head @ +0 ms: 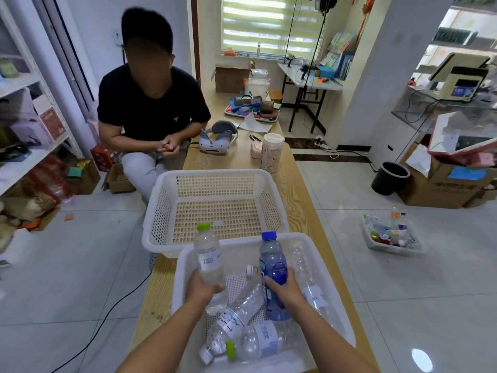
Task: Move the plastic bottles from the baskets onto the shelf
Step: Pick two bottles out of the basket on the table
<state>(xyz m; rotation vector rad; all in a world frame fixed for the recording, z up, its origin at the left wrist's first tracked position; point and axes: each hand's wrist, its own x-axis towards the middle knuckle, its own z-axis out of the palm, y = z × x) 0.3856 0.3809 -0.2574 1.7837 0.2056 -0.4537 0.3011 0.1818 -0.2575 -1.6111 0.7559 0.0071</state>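
bottles gripped, both hands, near basket

The head-worn camera is looking forward and down along the light wooden table. It is sitting close above the white perforated plastic basket at lower centre.
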